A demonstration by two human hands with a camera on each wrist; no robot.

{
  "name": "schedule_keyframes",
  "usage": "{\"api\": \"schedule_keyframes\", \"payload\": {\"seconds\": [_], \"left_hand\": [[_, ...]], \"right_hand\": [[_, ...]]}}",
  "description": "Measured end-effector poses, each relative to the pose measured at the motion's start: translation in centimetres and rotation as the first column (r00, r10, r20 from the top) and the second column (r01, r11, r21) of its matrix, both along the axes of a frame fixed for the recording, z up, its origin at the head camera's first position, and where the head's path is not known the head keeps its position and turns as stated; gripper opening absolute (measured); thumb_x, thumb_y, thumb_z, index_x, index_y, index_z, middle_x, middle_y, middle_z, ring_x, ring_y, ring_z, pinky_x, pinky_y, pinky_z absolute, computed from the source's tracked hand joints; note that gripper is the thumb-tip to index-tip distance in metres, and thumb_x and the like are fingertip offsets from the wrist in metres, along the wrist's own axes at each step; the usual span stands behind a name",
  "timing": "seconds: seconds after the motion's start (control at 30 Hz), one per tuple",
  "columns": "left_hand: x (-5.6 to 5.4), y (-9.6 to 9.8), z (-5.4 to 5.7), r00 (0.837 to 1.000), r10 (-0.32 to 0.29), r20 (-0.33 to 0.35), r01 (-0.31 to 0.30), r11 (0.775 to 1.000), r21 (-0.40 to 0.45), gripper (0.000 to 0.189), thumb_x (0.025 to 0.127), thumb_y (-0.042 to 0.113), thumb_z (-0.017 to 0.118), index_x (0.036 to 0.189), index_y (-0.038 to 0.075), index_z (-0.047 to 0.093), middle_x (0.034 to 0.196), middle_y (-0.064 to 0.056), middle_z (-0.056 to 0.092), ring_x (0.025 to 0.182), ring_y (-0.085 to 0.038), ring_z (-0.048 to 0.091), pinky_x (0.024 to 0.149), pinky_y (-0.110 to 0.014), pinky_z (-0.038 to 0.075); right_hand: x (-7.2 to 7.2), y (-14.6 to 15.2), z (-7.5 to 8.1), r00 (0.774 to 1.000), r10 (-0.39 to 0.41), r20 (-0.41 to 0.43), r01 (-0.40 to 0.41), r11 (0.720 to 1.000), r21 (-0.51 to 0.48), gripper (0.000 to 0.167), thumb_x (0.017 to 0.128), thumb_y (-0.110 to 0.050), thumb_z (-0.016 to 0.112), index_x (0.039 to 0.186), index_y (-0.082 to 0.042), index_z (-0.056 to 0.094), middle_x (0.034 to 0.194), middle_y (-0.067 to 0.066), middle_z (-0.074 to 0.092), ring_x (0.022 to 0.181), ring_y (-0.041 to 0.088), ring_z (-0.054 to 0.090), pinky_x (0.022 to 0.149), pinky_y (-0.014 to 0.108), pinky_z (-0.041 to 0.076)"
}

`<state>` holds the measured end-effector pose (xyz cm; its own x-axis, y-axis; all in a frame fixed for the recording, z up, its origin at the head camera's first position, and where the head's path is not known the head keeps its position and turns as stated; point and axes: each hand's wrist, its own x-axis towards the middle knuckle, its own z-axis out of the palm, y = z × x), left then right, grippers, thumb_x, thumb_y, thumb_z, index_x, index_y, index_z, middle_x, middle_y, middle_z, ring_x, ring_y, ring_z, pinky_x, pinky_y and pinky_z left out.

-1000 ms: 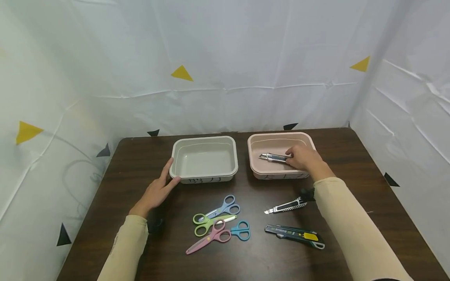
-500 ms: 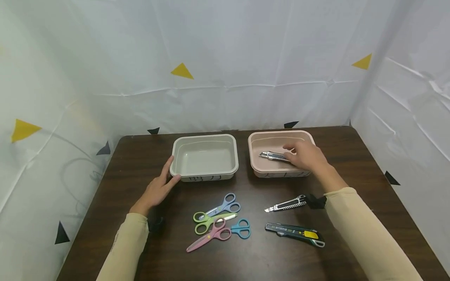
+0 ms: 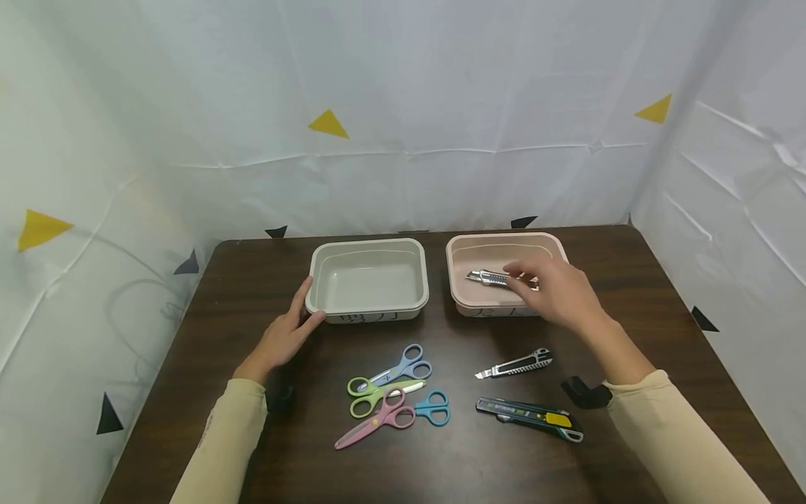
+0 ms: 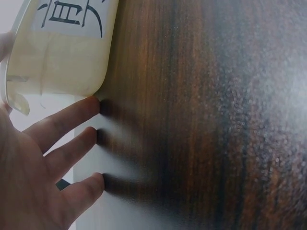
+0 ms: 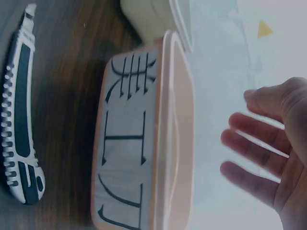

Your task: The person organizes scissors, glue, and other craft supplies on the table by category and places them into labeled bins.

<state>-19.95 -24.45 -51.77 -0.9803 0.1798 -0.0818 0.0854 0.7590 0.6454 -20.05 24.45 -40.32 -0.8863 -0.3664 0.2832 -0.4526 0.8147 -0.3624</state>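
My left hand rests with extended fingers at the left front corner of a pale grey box. In the left wrist view, its fingertips touch the tabletop beside the box. My right hand is above the front right part of a pink box, its fingers spread and holding nothing. A silver utility knife lies inside that box, partly hidden by the hand. In front of the box lie a silver-and-black utility knife and a dark green utility knife with a yellow slider.
Front centre, blue scissors, green scissors, pink scissors and teal-handled scissors lie in an overlapping group on the dark wooden table. White sheeting stands behind and at both sides. Both boxes carry black lettering on their fronts.
My right hand has let go of the silver utility knife in the pink box and drawn up and back toward me. My left hand has stayed at the grey box.
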Motion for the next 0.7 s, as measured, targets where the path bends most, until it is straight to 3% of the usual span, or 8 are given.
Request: {"api": "schedule_keyframes", "payload": {"seconds": [0.13,0.2,0.3,0.5,0.7], "left_hand": [[0.2,0.0,-0.2,1.000,0.004,0.010,-0.004,1.000,0.003,0.074,0.096,0.065,0.043,0.151,0.055,-0.006,0.152,-0.022,0.037,0.123,-0.050,0.049,0.093,-0.070,0.036],[0.2,0.0,-0.3,1.000,0.003,0.006,-0.003,1.000,0.004,0.074,0.096,0.065,0.042,0.151,0.055,-0.007,0.151,-0.023,0.038,0.123,-0.050,0.050,0.092,-0.070,0.036],[0.2,0.0,-0.3,1.000,0.001,-0.004,-0.001,1.000,0.007,0.073,0.097,0.064,0.042,0.151,0.055,-0.006,0.151,-0.022,0.038,0.122,-0.049,0.050,0.092,-0.069,0.037],[0.2,0.0,-0.3,1.000,-0.005,-0.005,0.005,1.000,0.012,0.073,0.097,0.064,0.042,0.151,0.055,-0.007,0.152,-0.020,0.038,0.123,-0.049,0.049,0.093,-0.070,0.036],[0.2,0.0,-0.4,1.000,-0.001,0.010,0.001,1.000,0.008,0.074,0.096,0.065,0.042,0.151,0.055,-0.007,0.151,-0.022,0.037,0.122,-0.050,0.050,0.092,-0.070,0.036]], "right_hand": [[2.1,-0.3,-0.3,0.984,0.173,-0.050,-0.175,0.984,-0.035,0.018,0.089,-0.015,0.073,0.106,-0.014,0.075,0.094,-0.005,0.072,0.079,0.010,0.064,0.067,0.038,0.052],[3.2,-0.4,-0.7,0.964,0.261,-0.044,-0.262,0.964,-0.036,0.018,0.087,-0.013,0.075,0.105,-0.014,0.075,0.095,-0.006,0.072,0.079,0.006,0.063,0.068,0.034,0.053],[4.9,-0.5,-1.9,0.948,0.318,0.007,-0.318,0.948,0.008,0.018,0.087,-0.015,0.075,0.105,-0.017,0.075,0.097,-0.010,0.071,0.079,0.004,0.063,0.067,0.031,0.052],[7.4,0.2,-4.6,0.953,0.271,0.136,-0.290,0.946,0.143,0.023,0.088,-0.021,0.075,0.110,-0.020,0.074,0.106,-0.010,0.068,0.093,0.010,0.065,0.074,0.036,0.054],[8.1,1.3,-6.3,0.968,0.233,0.096,-0.249,0.944,0.214,0.037,0.081,-0.016,0.080,0.117,-0.013,0.072,0.116,0.000,0.065,0.105,0.019,0.061,0.074,0.042,0.054]]}}
